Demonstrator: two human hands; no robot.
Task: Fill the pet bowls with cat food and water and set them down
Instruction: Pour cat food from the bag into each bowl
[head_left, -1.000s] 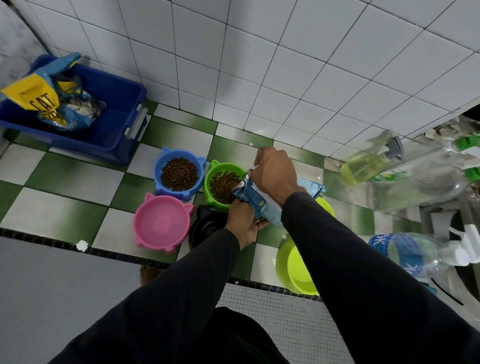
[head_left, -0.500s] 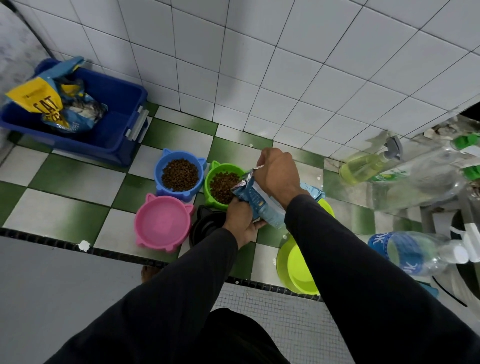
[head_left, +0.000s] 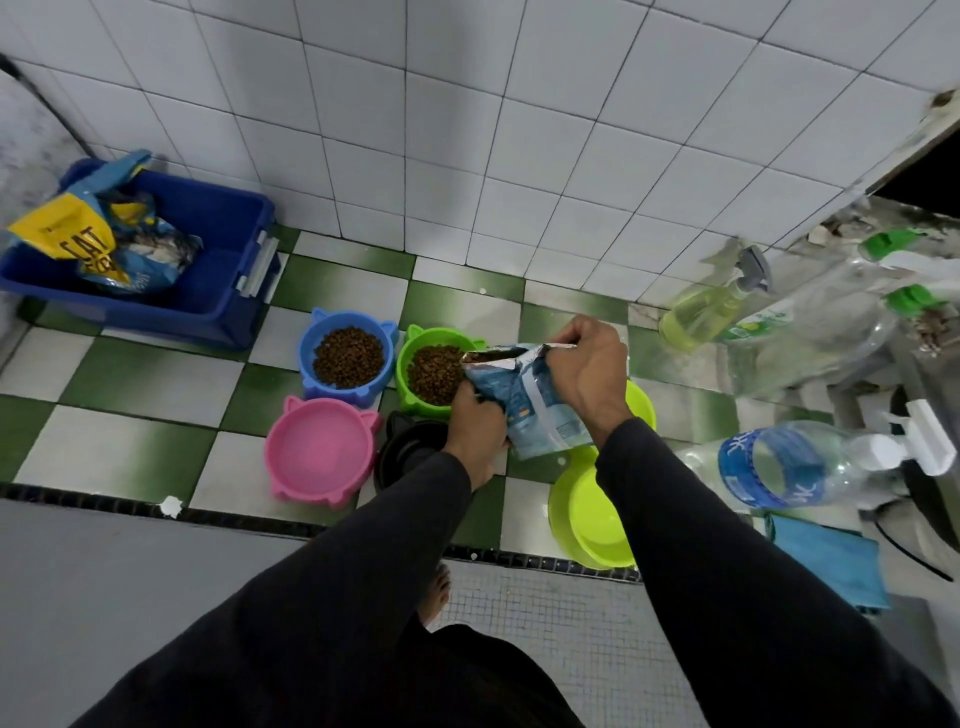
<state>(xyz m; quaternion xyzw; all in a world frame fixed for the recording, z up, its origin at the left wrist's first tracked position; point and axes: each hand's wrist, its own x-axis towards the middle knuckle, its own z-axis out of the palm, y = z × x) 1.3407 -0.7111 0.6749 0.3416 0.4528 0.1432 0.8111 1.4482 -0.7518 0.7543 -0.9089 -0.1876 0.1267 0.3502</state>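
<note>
- A food pouch (head_left: 530, 402) is held tilted over the green bowl (head_left: 434, 371), its torn mouth just above the kibble heaped in that bowl.
- The pouch's lower edge is gripped by the left hand (head_left: 478, 421), fingers curled under it; the fingertips are hidden behind the pouch.
- The pouch's upper corner is pinched by the right hand (head_left: 589, 371), thumb and fingers pressed together on the foil edge.
- The blue bowl (head_left: 349, 357), just left of the green one, is filled with kibble.
- The pink bowl (head_left: 321, 451) is seen in front of the blue one, with no kibble in it; water cannot be told.
- A black bowl (head_left: 410, 449) lies between the pink bowl and the left wrist, partly covered by the sleeve.
- Two lime bowls (head_left: 592, 512) are stacked on the floor (head_left: 140, 415) under the right forearm.
- A blue bin (head_left: 218, 280) with a cat-food bag (head_left: 78, 244) in it stands at the wall, well left of the bowls.
- Plastic bottles (head_left: 779, 470) and a spray bottle (head_left: 711, 309) are seen at the right, blurred.
</note>
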